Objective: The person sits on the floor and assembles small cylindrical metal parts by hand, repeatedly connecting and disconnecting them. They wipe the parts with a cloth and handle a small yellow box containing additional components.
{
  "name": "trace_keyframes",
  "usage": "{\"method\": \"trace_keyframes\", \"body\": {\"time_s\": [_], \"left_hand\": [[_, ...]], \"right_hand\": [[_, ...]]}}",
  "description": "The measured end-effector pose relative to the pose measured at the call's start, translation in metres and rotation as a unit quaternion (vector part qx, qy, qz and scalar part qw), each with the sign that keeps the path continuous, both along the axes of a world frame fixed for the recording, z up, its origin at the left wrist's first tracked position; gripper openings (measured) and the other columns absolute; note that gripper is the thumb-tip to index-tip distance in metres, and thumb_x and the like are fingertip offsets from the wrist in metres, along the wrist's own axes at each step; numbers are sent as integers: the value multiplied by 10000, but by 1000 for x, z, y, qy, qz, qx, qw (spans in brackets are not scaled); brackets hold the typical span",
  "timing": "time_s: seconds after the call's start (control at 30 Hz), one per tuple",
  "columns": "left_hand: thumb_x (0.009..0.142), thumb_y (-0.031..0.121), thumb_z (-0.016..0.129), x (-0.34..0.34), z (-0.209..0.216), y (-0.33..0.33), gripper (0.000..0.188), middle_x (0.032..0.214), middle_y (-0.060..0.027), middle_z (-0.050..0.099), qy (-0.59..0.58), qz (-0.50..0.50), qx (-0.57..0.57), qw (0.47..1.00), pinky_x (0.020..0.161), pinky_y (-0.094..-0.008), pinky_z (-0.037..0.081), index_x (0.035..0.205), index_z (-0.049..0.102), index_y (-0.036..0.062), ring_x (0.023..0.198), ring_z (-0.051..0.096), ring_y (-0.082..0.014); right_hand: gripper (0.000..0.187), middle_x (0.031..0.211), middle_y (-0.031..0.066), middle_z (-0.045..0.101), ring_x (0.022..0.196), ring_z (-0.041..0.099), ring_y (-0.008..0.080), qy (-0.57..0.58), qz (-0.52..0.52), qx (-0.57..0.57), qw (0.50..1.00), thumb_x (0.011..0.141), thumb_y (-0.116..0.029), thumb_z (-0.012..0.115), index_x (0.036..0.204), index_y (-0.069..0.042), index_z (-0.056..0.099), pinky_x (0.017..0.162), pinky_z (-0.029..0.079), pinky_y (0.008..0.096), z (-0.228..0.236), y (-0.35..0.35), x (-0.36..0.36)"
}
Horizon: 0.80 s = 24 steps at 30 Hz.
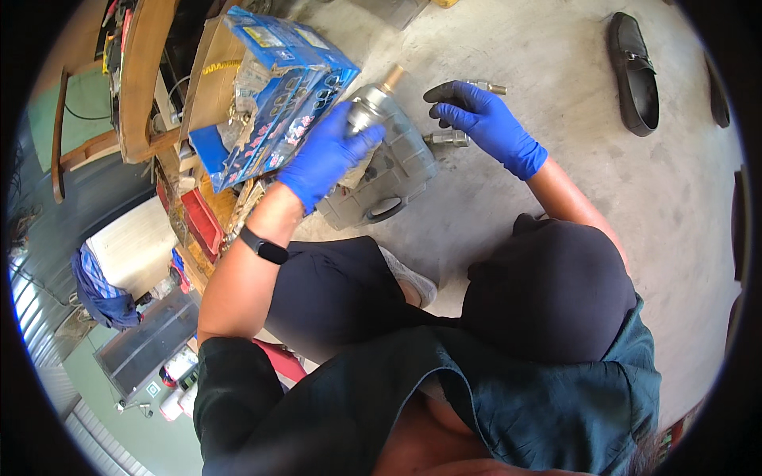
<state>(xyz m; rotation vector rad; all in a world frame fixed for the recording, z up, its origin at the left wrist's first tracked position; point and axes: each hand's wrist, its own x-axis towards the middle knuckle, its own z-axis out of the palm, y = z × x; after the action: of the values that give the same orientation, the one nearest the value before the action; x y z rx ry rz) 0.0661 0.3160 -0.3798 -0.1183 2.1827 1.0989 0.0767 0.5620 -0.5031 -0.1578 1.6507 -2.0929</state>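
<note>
My left hand [327, 159], in a blue glove, grips a silver, cylindrical metal part [369, 107] with a brass-coloured end. It holds the part above a grey plastic case [413, 163] with a handle. My right hand [486, 125], gloved in blue with blackened fingertips, is held to the right of the case with its fingers apart and nothing between them. Beyond it on the floor lies a slim metal fitting [490, 87], partly hidden by the hand. Another metal fitting [449, 138] lies between the case and my right wrist.
A torn blue cardboard box [290, 95] stands beside the case on the left. Wooden shelving [147, 71] and a red tray [202, 222] are farther left. A black shoe [633, 75] lies on the concrete floor [548, 63] at the far right. My bent knees frame the near side.
</note>
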Motion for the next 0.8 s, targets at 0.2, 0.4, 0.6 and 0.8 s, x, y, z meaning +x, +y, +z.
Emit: {"method": "trace_keyframes", "body": {"time_s": [0.2,0.4,0.6,0.8], "left_hand": [[938,130,680,-3,46,-34,338,916,-14,606,2,217,99,971,588,-206,398,1247,567,55,714,523,-72],[946,163,673,16,63,-46,368,886,-29,598,-21,316,88,944,530,-193,365,1276,541,69,662,505,-69],[906,111,704,25,56,-52,431,796,12,555,62,294,-5,954,480,-200,322,1283,502,58,565,427,-41],[832,113,750,10,20,-22,455,987,-95,640,272,166,-92,944,758,-350,517,1204,520,-14,846,599,-185]], "right_hand": [[356,1267,124,644,1177,598,331,326,58,294,897,847,-259,729,1179,-137,684,967,497,434,-24,-75,-13],[425,1317,145,608,1286,507,383,550,89,327,763,809,-280,732,1202,-137,655,1027,446,495,-55,-134,-34],[340,1134,138,682,1119,612,183,81,74,62,992,944,-242,665,1201,-27,605,964,493,322,22,-100,-33],[278,1278,63,623,1127,583,134,73,-95,-177,977,929,-136,699,1162,-22,599,937,487,294,81,-85,-19]]}}
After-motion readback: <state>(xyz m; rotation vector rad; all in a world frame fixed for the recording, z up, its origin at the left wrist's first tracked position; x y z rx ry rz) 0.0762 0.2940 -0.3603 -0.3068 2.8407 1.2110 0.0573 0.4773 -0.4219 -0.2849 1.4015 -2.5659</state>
